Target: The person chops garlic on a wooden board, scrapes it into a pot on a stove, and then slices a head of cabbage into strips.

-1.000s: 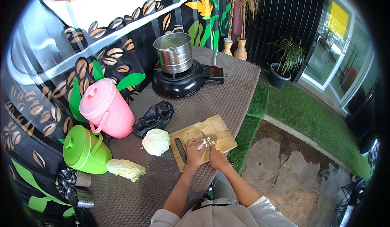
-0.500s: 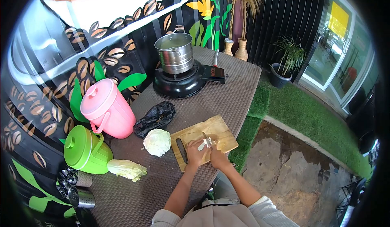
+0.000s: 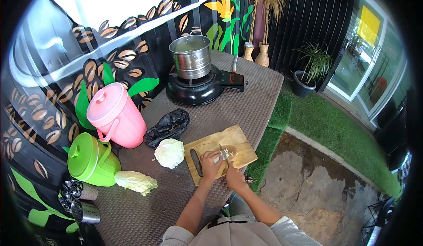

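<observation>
Drawing back slightly toward the near edge of the cutting board [image 3: 231,138], the right hand [image 3: 235,177] keeps its fingers wrapped on a knife [image 3: 224,152], the thin blade pointing away. The left hand [image 3: 210,163] has barely moved, fingers curled together and pressing a pale vegetable piece [image 3: 217,159] onto the board's near middle, so the slicing looks under way. A dark tool [image 3: 195,162] lies on the board just to its left. Left again on the woven brown table [image 3: 246,100] sit a half cabbage [image 3: 169,152] and a cabbage wedge [image 3: 135,182]. Farther off are a green bucket [image 3: 90,160], a pink jug [image 3: 115,114], a black bag [image 3: 167,125], and a steel pot [image 3: 190,56] on a black stove [image 3: 198,92]. Grass [image 3: 330,122] lies to the right.
</observation>
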The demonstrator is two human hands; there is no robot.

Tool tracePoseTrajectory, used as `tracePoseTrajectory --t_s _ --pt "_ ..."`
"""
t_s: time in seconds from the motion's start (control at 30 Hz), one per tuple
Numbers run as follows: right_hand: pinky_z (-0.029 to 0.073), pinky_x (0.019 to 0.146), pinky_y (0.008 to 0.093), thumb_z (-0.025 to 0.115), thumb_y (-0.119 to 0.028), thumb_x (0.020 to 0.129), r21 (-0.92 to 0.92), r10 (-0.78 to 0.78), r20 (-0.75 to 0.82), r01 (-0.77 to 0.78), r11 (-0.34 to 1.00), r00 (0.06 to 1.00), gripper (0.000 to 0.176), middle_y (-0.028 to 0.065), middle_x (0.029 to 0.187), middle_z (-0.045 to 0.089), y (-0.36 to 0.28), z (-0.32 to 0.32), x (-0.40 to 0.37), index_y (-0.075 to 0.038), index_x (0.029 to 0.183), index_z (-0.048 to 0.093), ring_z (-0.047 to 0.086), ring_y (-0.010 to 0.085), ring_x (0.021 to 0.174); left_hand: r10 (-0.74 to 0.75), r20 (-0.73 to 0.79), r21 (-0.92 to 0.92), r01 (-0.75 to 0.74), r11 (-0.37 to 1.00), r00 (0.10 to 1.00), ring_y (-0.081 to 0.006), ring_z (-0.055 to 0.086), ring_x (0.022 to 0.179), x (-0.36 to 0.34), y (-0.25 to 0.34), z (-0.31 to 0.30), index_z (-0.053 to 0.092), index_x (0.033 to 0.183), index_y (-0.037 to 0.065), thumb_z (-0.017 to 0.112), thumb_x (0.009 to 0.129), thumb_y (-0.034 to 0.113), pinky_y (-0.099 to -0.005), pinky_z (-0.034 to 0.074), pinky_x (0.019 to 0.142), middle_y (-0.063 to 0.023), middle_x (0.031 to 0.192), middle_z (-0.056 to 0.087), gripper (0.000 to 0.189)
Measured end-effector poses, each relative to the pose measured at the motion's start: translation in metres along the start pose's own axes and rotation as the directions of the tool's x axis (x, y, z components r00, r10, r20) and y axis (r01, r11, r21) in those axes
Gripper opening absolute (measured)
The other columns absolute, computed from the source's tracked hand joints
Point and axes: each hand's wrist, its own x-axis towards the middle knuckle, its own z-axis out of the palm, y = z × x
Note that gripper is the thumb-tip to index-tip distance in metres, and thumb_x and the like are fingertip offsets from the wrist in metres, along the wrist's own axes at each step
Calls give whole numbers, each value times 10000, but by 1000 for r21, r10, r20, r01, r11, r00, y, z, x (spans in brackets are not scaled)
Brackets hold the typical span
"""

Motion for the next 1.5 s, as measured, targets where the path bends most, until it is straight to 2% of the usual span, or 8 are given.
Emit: tracePoseTrajectory --t_s 0.37,0.57,0.63,0.77,0.97,1.1,1.33,1.5 --pt "503 776 563 451 -139 901 66 4 168 -16 998 986 299 343 940 618 13 -23 15 38 1133 388 632 486 887 -13 13 8 13 1000 1000 -249 604 938 -2 -1 3 737 918 30 700 779 149 -368 419 889 -82 988 706 187" --pt "514 766 545 458 -136 902 -151 -8 -63 -2 989 998 305 327 923 627 -1 9 -4 43 1140 389 639 466 882 -12 11 -30 12 999 1000 -241 603 949 0 -3 2 739 912 27 719 764 131 -365 425 870 -91 981 709 182" --pt "522 752 531 476 -127 894 -65 80 19 -79 995 997 315 317 909 631 -7 -2 5 46 1142 391 642 459 870 -12 18 -36 13 999 1000 -238 601 953 -2 0 0 739 910 27 721 763 132 -364 423 866 -89 979 709 182" --pt "545 714 482 556 -78 847 -217 -185 146 213 953 972 463 252 906 660 -2 -32 11 16 1253 355 667 407 855 -23 21 10 22 1000 1000 -238 603 948 -1 0 1 739 909 26 722 763 135 -358 416 872 -87 981 710 183" --pt "503 765 554 444 -118 912 -12 83 28 -82 997 996 303 341 953 619 -4 0 2 21 1169 364 630 482 892 -22 6 -31 22 999 1000 -235 603 944 -1 -4 3 740 903 28 719 765 137 -359 414 880 -86 981 711 178" --pt "486 761 564 432 -129 920 15 -126 117 125 992 985 314 341 954 616 13 -2 33 36 1176 356 619 498 883 -26 12 -8 26 1000 1000 -239 599 942 -2 -2 3 739 903 33 702 767 159 -375 404 889 -78 958 709 189" --pt "475 785 581 438 -138 907 92 81 26 -83 992 996 310 375 1009 582 2 0 0 55 1143 380 596 521 915 4 -9 -15 -4 1000 1000 -236 599 940 -1 -4 4 739 901 28 701 764 138 -373 418 883 -77 948 711 180" --pt "494 771 562 450 -136 901 44 -9 33 8 999 999 316 359 985 596 3 -8 18 59 1141 381 607 502 925 -2 20 -36 3 999 1000 -257 607 933 -1 -1 2 732 911 12 724 752 91 -364 435 883 -103 975 709 178"
